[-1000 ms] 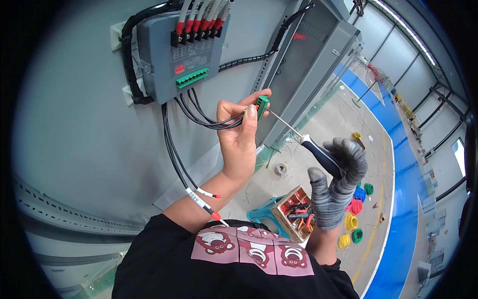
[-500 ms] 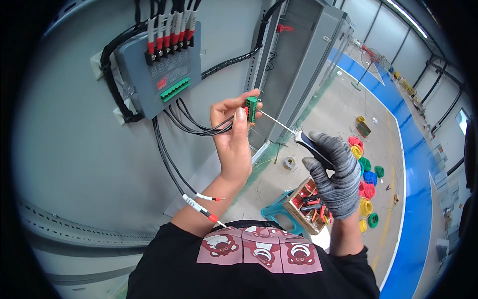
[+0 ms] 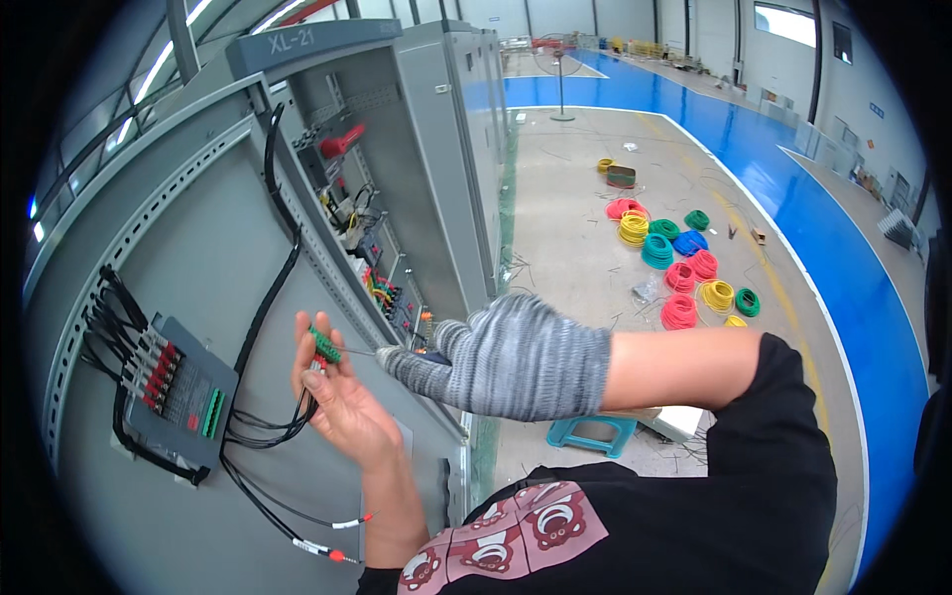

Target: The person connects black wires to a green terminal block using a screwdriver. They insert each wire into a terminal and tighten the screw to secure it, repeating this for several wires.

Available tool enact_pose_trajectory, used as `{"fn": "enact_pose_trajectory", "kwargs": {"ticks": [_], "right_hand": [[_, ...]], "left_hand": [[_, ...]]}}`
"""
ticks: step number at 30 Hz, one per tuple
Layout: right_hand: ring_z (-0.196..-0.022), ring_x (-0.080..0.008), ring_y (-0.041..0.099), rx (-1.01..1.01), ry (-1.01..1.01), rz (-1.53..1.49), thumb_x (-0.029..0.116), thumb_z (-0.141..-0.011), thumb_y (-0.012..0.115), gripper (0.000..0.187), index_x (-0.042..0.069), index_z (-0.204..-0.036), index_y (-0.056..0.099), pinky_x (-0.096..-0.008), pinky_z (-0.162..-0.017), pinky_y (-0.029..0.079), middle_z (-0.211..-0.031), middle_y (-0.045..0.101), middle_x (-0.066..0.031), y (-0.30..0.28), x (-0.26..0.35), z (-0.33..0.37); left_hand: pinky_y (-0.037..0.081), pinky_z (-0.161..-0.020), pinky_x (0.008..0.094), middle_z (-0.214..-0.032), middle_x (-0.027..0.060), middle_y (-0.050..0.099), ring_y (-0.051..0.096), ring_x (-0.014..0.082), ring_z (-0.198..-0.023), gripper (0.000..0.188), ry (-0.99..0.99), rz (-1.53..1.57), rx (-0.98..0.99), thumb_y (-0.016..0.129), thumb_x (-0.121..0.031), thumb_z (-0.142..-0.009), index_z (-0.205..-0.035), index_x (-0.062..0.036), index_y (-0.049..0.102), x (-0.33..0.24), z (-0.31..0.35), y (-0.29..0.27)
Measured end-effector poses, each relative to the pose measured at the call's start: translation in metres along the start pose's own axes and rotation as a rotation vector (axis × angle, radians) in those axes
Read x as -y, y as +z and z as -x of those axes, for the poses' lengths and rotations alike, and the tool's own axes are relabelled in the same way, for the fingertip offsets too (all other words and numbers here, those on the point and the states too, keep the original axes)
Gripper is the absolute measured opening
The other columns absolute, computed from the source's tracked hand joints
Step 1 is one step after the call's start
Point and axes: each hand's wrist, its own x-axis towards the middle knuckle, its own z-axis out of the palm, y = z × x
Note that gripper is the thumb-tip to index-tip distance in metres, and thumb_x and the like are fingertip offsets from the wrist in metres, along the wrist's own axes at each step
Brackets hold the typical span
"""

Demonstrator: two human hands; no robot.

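Note:
Bare-skinned, my left hand point(image 3: 349, 421) pinches a small green terminal block point(image 3: 324, 345) in front of the grey panel. Black wires point(image 3: 270, 426) with red ends run into that block from below the grey module point(image 3: 177, 397) at left. My right hand point(image 3: 521, 359), in a grey knitted glove, is closed round a screwdriver point(image 3: 357, 351). Its thin shaft reaches the terminal block; the glove hides most of the handle. Below the module hang two loose wires point(image 3: 319, 547) with white sleeves and red ferrules. A green socket strip point(image 3: 212, 412) sits on the module.
An open grey cabinet point(image 3: 436, 129) with wired components and a red handle point(image 3: 342, 142) stands ahead. On the floor lie several coloured wire coils point(image 3: 657, 251). A blue-green stool point(image 3: 592, 436) is beside me, partly behind my right arm. Farther off stands a fan point(image 3: 560, 89).
My view has swung up and to the right. Both hands appear lower and further left; the right forearm now lies level across the view. The block and screwdriver stay held.

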Motion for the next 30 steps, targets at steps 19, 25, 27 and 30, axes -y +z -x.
{"fn": "enact_pose_trajectory", "kwargs": {"ticks": [19,25,27,30], "right_hand": [[-0.058,-0.0228,0.063,-0.084,0.080,0.021,0.014,-0.086,0.051,0.047,0.005,-0.132,0.050,-0.0372,-0.042,0.047,-0.076,0.058,-0.0103,0.035,0.014,-0.010],[-0.058,-0.0163,0.060,-0.189,0.299,-1.450,0.017,-0.097,0.054,0.035,0.002,-0.129,0.054,-0.0354,-0.051,0.051,-0.077,0.062,-0.0061,0.069,0.011,-0.015],[-0.057,-0.0155,0.059,-0.251,0.322,-1.457,0.018,-0.097,0.055,0.038,0.005,-0.132,0.052,-0.0350,-0.050,0.050,-0.074,0.061,-0.0045,0.077,0.013,-0.016],[-0.054,-0.0143,0.056,-0.358,0.365,-1.465,0.020,-0.097,0.058,0.042,0.009,-0.136,0.050,-0.0345,-0.049,0.049,-0.070,0.058,-0.0021,0.097,0.021,-0.020]], "left_hand": [[0.035,-0.113,0.0448,-0.141,0.0222,0.045,0.050,0.0319,-0.126,0.037,0.055,-0.093,0.031,0.039,-0.025,-0.106,-0.126,0.0035,0.051,0.000,0.001,-0.012],[0.035,-0.113,0.0443,-0.141,0.0210,0.044,0.051,0.0313,-0.126,0.039,0.070,-0.143,0.056,0.039,-0.027,-0.106,-0.127,0.0038,0.050,0.001,0.001,-0.016],[0.035,-0.113,0.0441,-0.140,0.0211,0.045,0.051,0.0314,-0.126,0.039,0.072,-0.149,0.081,0.039,-0.026,-0.106,-0.127,0.0041,0.050,0.002,0.000,-0.017],[0.035,-0.113,0.0440,-0.140,0.0214,0.046,0.051,0.0319,-0.126,0.039,0.043,-0.154,0.078,0.038,-0.025,-0.106,-0.128,0.0044,0.050,0.003,0.000,-0.012]]}}
